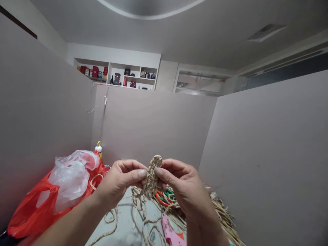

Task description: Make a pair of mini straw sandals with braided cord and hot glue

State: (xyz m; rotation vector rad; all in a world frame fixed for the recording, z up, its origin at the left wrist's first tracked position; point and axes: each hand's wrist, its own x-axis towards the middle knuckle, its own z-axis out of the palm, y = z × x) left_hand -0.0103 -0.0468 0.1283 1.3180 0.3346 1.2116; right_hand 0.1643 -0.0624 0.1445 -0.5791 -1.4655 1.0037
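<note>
A left hand [120, 181] and a right hand [185, 188] pinch a flat, oval coil of braided straw [151, 174] between thumbs and fingertips, holding it upright and edge-on above a pale tabletop [125, 232]. The coil's rough, tan plait [138, 205] trails down in loose loops onto the table. Dry straw strands [221, 213] fan out under the right wrist, beside glossy red and green rings [164, 198]. A crinkled red plastic bag [36, 208], topped with cloudy white film [69, 177], slumps at left against smooth grey partitions [153, 126].
</note>
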